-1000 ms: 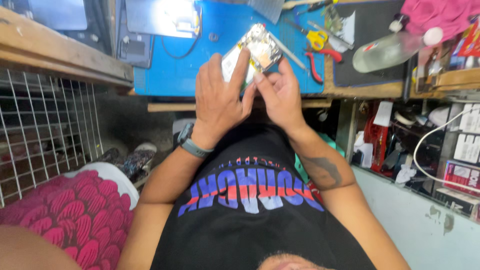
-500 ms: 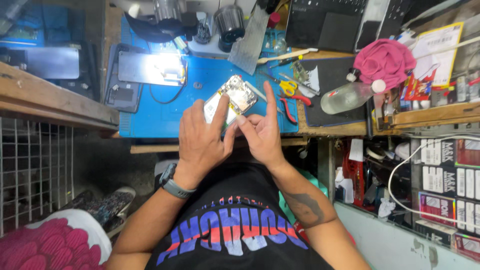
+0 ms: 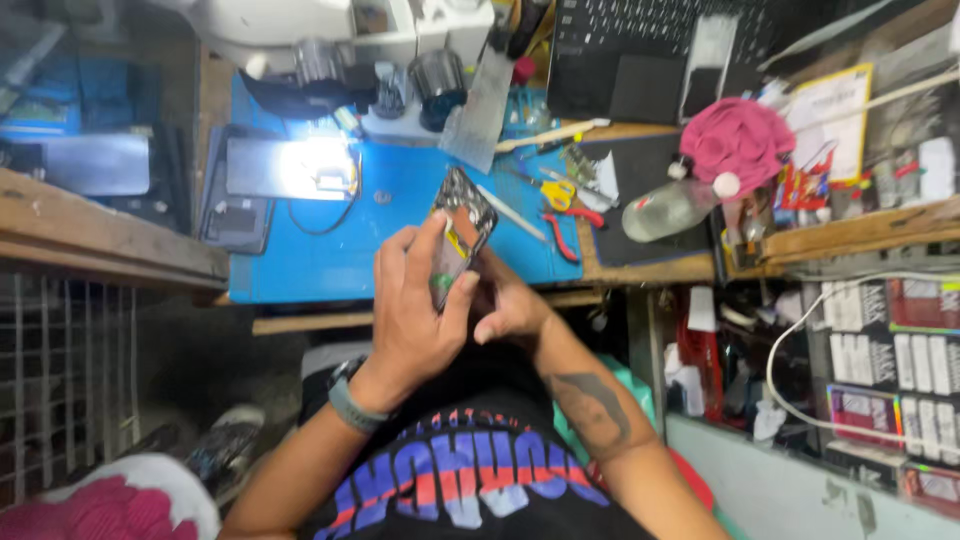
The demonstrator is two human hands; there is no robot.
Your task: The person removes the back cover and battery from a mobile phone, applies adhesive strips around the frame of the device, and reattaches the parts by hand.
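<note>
Your left hand (image 3: 415, 310) grips the opened phone (image 3: 455, 238) w/ fingers wrapped round it, above the desk (image 3: 400, 215) edge; long axis tilts up-right. Right hand (image 3: 510, 308) pinches its lower edge, just beside.

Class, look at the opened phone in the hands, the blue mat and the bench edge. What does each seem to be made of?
Opened phone: probably metal and plastic; glinting dark frame, inner parts showing.
Blue mat: likely rubber or silicone; flat, matte, evenly blue.
Bench edge: wood, by its bare brown, worn surface.
</note>
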